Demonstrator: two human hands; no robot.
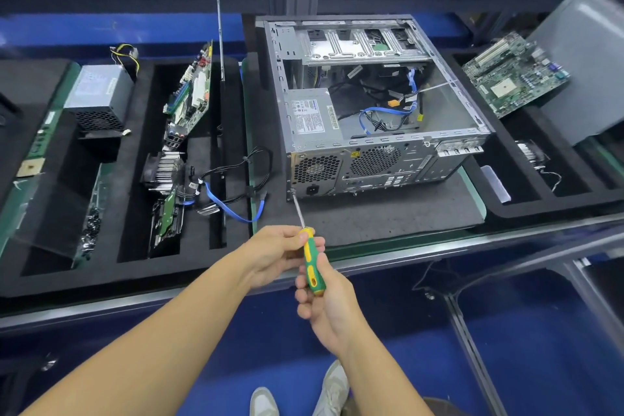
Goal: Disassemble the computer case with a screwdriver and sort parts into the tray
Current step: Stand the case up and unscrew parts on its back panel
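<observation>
case: computer case (pixel 371 152) sits open side up on a dark mat (pixel 388 213) on the desk (pixel 405 241), cables and PSU inside
screwdriver: green/yellow screwdriver (pixel 312 263), tip right at the bottom left corner of the case's back panel
left hand: left hand (pixel 273 253) pinching the top of the handle by the shaft
right hand: right hand (pixel 324 307) wrapped round the butt end of the handle
tray: black foam tray (pixel 135 273) just left of the case, holding a power supply (pixel 98 94), a motherboard (pixel 192 94) on edge, a heatsink (pixel 165 169), some cables (pixel 233 186)
</observation>
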